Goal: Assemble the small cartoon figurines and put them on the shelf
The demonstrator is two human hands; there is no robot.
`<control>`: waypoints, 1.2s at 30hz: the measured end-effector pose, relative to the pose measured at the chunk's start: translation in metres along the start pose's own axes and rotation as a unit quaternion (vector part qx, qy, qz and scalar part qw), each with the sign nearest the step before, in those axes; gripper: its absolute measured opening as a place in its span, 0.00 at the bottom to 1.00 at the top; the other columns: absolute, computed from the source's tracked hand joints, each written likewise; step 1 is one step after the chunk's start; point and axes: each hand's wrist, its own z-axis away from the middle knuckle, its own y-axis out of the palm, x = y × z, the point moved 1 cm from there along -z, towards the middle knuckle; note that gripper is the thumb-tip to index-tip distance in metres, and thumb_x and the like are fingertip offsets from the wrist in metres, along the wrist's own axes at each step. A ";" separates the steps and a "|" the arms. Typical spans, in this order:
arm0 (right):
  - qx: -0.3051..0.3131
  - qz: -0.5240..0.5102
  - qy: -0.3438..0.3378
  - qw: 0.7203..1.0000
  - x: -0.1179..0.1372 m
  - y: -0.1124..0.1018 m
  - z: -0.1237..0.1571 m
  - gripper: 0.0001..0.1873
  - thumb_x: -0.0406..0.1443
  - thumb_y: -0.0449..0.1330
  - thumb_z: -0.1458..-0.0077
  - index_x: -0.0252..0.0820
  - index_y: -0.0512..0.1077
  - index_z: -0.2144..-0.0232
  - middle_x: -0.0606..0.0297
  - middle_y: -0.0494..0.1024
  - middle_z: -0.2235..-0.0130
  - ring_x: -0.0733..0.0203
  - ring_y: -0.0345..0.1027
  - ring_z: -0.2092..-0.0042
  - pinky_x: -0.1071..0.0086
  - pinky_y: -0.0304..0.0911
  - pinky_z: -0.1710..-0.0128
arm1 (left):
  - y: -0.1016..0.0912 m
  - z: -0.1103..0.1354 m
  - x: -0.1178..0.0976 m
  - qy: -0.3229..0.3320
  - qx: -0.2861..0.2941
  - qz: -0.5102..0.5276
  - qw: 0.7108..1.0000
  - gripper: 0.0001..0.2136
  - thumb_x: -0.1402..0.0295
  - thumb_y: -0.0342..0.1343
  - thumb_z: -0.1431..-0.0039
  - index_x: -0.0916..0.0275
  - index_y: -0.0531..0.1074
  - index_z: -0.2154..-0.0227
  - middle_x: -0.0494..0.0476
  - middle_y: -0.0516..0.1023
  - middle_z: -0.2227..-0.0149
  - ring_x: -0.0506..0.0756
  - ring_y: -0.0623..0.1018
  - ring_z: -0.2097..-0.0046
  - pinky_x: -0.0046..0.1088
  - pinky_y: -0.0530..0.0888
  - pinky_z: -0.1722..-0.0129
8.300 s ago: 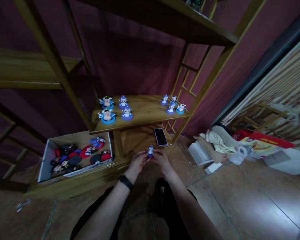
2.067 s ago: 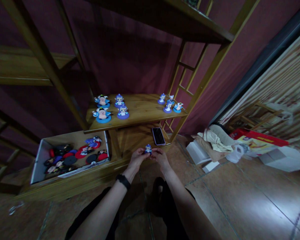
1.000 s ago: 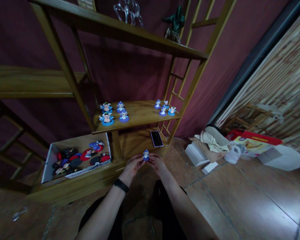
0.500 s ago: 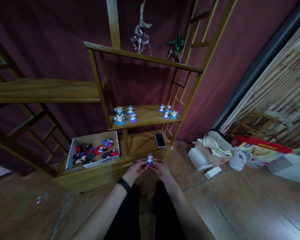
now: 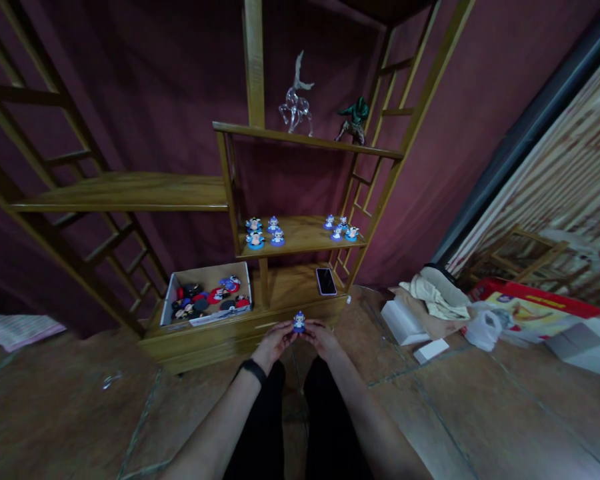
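Purple and white, the small figurine (image 5: 299, 323) is held in front of the wooden cabinet (image 5: 205, 348), its base nipped between the closed fingertips of left hand (image 5: 275, 343) and right hand (image 5: 323, 339), so one loosened finger could drop it on the tiled floor (image 5: 430, 430).

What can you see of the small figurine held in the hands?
The figurine has a purple-blue pointed top, a pale face, a bluish body and a purple-blue base; finer details are too small to read. It looks like painted plastic. It is upright, held low down between the left hand and right hand, in front of the wooden shelf.
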 end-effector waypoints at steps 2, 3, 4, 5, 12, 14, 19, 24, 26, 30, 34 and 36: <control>0.019 -0.001 -0.018 1.000 0.003 0.002 0.006 0.14 0.35 0.71 0.69 0.39 0.72 0.76 0.63 0.78 0.72 0.60 0.73 0.67 0.65 0.69 0.64 | 0.000 0.002 -0.003 0.010 0.000 -0.002 1.000 0.09 0.85 0.61 0.54 0.67 0.76 0.71 0.58 0.79 0.70 0.49 0.78 0.72 0.21 0.75 0.70; 0.029 0.000 -0.029 0.999 0.005 0.003 0.009 0.15 0.36 0.71 0.68 0.40 0.72 0.75 0.64 0.78 0.71 0.60 0.73 0.66 0.65 0.69 0.63 | 0.000 0.003 -0.003 0.017 -0.002 -0.002 1.000 0.10 0.86 0.62 0.55 0.67 0.75 0.70 0.58 0.79 0.70 0.49 0.78 0.72 0.21 0.75 0.70; 0.036 0.005 -0.038 0.999 0.005 0.004 0.012 0.16 0.36 0.71 0.69 0.40 0.72 0.74 0.64 0.78 0.70 0.60 0.73 0.65 0.65 0.68 0.62 | 0.000 0.003 -0.004 0.024 -0.007 -0.001 1.000 0.12 0.86 0.62 0.56 0.66 0.75 0.69 0.57 0.79 0.70 0.48 0.78 0.71 0.21 0.75 0.69; 0.039 0.012 -0.045 0.998 0.006 0.005 0.015 0.18 0.37 0.71 0.70 0.40 0.72 0.73 0.65 0.77 0.69 0.60 0.73 0.65 0.65 0.68 0.62 | 0.000 0.003 -0.004 0.032 -0.014 0.000 0.999 0.13 0.86 0.62 0.56 0.65 0.75 0.68 0.56 0.79 0.70 0.48 0.78 0.71 0.20 0.75 0.69; 0.031 0.094 -0.129 0.987 -0.004 0.007 0.014 0.20 0.39 0.69 0.67 0.42 0.73 0.67 0.68 0.77 0.67 0.64 0.70 0.64 0.71 0.64 0.63 | 0.004 -0.001 0.000 0.045 -0.005 -0.015 0.999 0.12 0.87 0.62 0.58 0.66 0.76 0.71 0.55 0.79 0.72 0.48 0.76 0.73 0.20 0.73 0.70; 0.024 0.094 -0.137 0.986 -0.006 0.005 0.010 0.20 0.40 0.69 0.66 0.42 0.73 0.67 0.68 0.77 0.67 0.64 0.70 0.64 0.71 0.65 0.64 | 0.006 -0.002 0.004 0.054 -0.007 -0.016 0.998 0.10 0.85 0.63 0.59 0.67 0.77 0.74 0.55 0.79 0.73 0.48 0.76 0.73 0.20 0.72 0.70; -0.012 0.055 -0.101 0.993 -0.005 -0.003 0.005 0.18 0.40 0.68 0.67 0.41 0.73 0.70 0.67 0.77 0.71 0.64 0.70 0.70 0.70 0.66 0.68 | 0.010 -0.005 0.012 0.054 -0.009 -0.006 0.998 0.06 0.82 0.64 0.57 0.68 0.76 0.76 0.55 0.78 0.75 0.47 0.74 0.76 0.20 0.71 0.73; -0.016 0.046 -0.097 0.994 -0.006 -0.004 0.002 0.17 0.40 0.68 0.68 0.40 0.72 0.72 0.68 0.76 0.75 0.66 0.68 0.74 0.70 0.65 0.70 | 0.007 -0.010 0.016 0.044 -0.018 0.010 0.999 0.07 0.83 0.60 0.52 0.68 0.76 0.71 0.56 0.78 0.74 0.47 0.75 0.76 0.20 0.71 0.74; -0.021 0.053 -0.103 0.993 -0.008 -0.004 0.002 0.16 0.40 0.67 0.67 0.40 0.72 0.72 0.68 0.76 0.74 0.66 0.68 0.73 0.71 0.65 0.70 | 0.006 -0.011 0.016 0.041 -0.026 0.012 0.999 0.07 0.83 0.60 0.52 0.67 0.76 0.70 0.56 0.78 0.74 0.48 0.75 0.76 0.21 0.71 0.73; -0.027 0.069 -0.116 0.990 -0.010 -0.004 0.001 0.15 0.39 0.67 0.67 0.41 0.72 0.73 0.68 0.77 0.71 0.64 0.70 0.70 0.71 0.66 0.69 | 0.008 -0.011 0.016 0.047 -0.004 0.007 0.999 0.04 0.80 0.61 0.50 0.68 0.77 0.71 0.57 0.79 0.74 0.48 0.75 0.75 0.21 0.71 0.73; -0.019 0.057 -0.113 0.992 -0.009 -0.003 0.002 0.17 0.39 0.69 0.69 0.40 0.70 0.74 0.68 0.76 0.72 0.64 0.71 0.70 0.70 0.67 0.68 | 0.010 -0.010 0.017 0.061 0.007 0.006 0.998 0.03 0.78 0.63 0.53 0.68 0.77 0.73 0.56 0.78 0.75 0.48 0.74 0.75 0.21 0.71 0.73; -0.015 0.049 -0.110 0.993 -0.008 -0.003 0.003 0.17 0.39 0.69 0.70 0.40 0.70 0.74 0.68 0.76 0.73 0.64 0.71 0.71 0.68 0.68 0.67 | 0.009 -0.011 0.018 0.061 0.006 0.007 0.998 0.04 0.78 0.64 0.54 0.68 0.78 0.73 0.56 0.78 0.75 0.48 0.74 0.75 0.22 0.70 0.72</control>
